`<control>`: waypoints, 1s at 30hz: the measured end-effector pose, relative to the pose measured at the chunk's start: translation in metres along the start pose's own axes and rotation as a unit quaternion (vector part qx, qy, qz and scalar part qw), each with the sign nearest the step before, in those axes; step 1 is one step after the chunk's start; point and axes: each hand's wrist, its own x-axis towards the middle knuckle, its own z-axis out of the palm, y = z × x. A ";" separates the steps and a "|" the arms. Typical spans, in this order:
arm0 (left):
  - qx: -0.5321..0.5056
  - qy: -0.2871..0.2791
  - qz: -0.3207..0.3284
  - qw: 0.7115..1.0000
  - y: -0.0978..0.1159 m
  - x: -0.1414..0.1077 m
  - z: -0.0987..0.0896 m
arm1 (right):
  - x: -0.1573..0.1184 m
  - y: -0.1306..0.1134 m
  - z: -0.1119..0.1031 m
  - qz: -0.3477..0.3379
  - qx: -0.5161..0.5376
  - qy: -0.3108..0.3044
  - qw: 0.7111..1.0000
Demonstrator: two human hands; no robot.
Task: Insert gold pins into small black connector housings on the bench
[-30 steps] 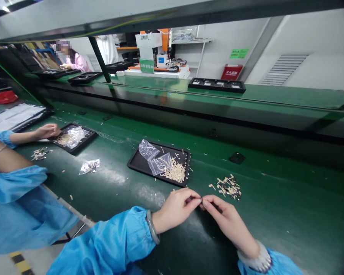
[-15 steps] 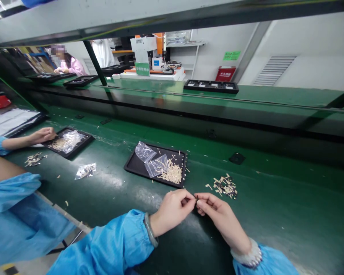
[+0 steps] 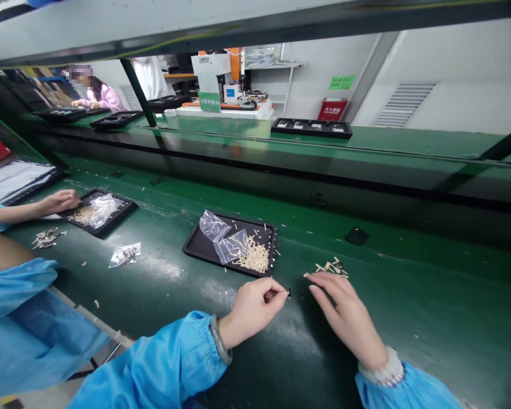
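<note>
Between thumb and forefinger my left hand (image 3: 255, 307) pinches a small black piece (image 3: 289, 293), whose dark end sticks out past the fingertips. My right hand (image 3: 344, 315) is apart from it, fingers stretched out and thumb separate, with nothing seen between them. Just beyond those fingertips lies a pile of small beige and dark strips (image 3: 333, 266), partly hidden by the hand. Behind my left hand, a black tray (image 3: 200, 245) carries loose beige strips (image 3: 258, 257) at its right end and clear plastic bags (image 3: 232, 245).
At left, a co-worker's hand (image 3: 62, 201) is at another black tray (image 3: 121, 215) with strips and a bag. A small clear bag (image 3: 125, 255) and a strip pile (image 3: 46, 237) lie nearby. A raised ledge (image 3: 221, 162) runs behind; a flat black part (image 3: 356, 236) rests at right.
My right hand has let go of the small black piece and moved right, its fingers opening over the strip pile. My left hand keeps its pinch in nearly the same place.
</note>
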 end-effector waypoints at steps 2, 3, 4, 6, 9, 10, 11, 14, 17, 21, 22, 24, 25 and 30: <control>0.009 -0.006 0.011 1.000 0.001 -0.002 0.000 | -0.001 -0.016 0.005 0.005 0.078 -0.031 0.996; 0.009 -0.010 0.014 1.000 0.001 -0.002 0.000 | -0.002 -0.024 0.008 0.006 0.112 -0.039 0.993; 0.004 -0.015 0.013 1.000 0.001 -0.002 0.001 | -0.002 -0.031 0.010 0.005 0.138 -0.037 0.990; -0.039 -0.032 -0.008 0.999 0.000 -0.001 0.001 | -0.003 -0.041 0.012 -0.008 0.167 -0.015 0.986; -0.160 -0.058 -0.073 0.983 -0.002 0.003 0.000 | -0.003 -0.040 0.011 -0.047 0.165 0.028 0.985; -0.196 -0.060 -0.091 0.975 -0.002 0.005 -0.001 | -0.004 -0.035 0.009 -0.060 0.147 0.041 0.986; -0.222 -0.056 -0.103 0.968 -0.003 0.007 -0.001 | -0.004 -0.028 0.007 -0.071 0.114 0.051 0.990; -0.249 -0.033 -0.108 0.962 -0.002 0.010 -0.004 | -0.003 0.000 0.001 -0.093 -0.059 0.050 0.993; -0.249 -0.027 -0.104 0.963 0.000 0.010 -0.007 | -0.002 0.022 -0.005 -0.093 -0.192 0.034 0.976; -0.244 -0.022 -0.102 0.964 0.005 0.008 -0.010 | -0.005 0.006 -0.005 -0.123 -0.172 0.023 0.977; -0.242 -0.017 -0.100 0.965 0.006 0.008 -0.011 | -0.008 -0.003 -0.002 -0.151 -0.153 -0.003 0.977; -0.239 -0.009 -0.096 0.966 0.009 0.008 -0.013 | -0.015 -0.022 0.005 -0.212 -0.136 -0.076 0.965; -0.238 -0.006 -0.096 0.967 0.009 0.008 -0.014 | -0.018 -0.027 0.009 -0.234 -0.134 -0.094 0.958; -0.245 -0.018 -0.099 0.964 0.012 0.008 -0.016 | -0.022 -0.006 0.007 -0.165 -0.208 -0.055 0.963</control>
